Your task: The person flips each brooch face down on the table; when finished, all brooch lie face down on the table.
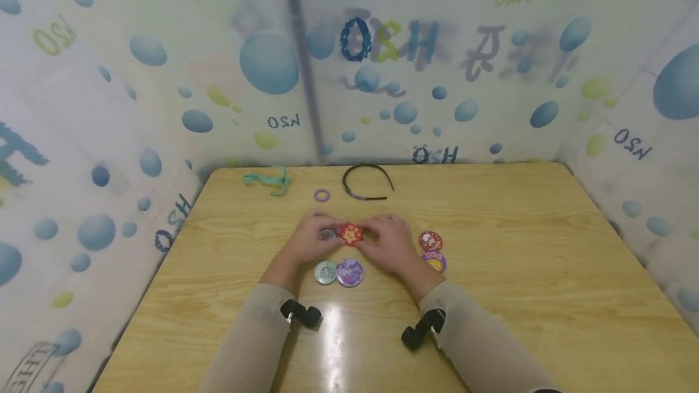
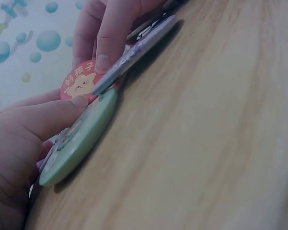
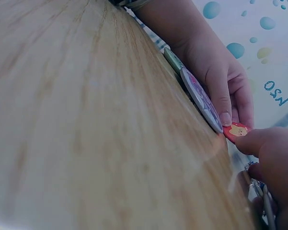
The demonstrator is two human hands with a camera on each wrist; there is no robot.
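A red round badge (image 1: 351, 235) with a yellow smiling star is held at mid-table between both hands. My left hand (image 1: 310, 239) pinches its left edge with thumb and fingers, and my right hand (image 1: 389, 241) pinches the right edge. In the left wrist view the badge (image 2: 80, 82) is tilted, its printed face showing. A grey round piece (image 1: 328, 234) lies by the left fingers, partly covered. Closer to me, a pale green badge (image 1: 325, 272) and a purple badge (image 1: 349, 273) lie side by side.
Right of the right hand lie a red badge (image 1: 431, 241) and a purple-rimmed badge (image 1: 434, 261). Along the back are a green claw-like clip (image 1: 269, 181), a purple ring (image 1: 322, 195) and a black headband (image 1: 346, 184). Patterned walls (image 1: 491, 138) border the wooden table (image 1: 524, 296).
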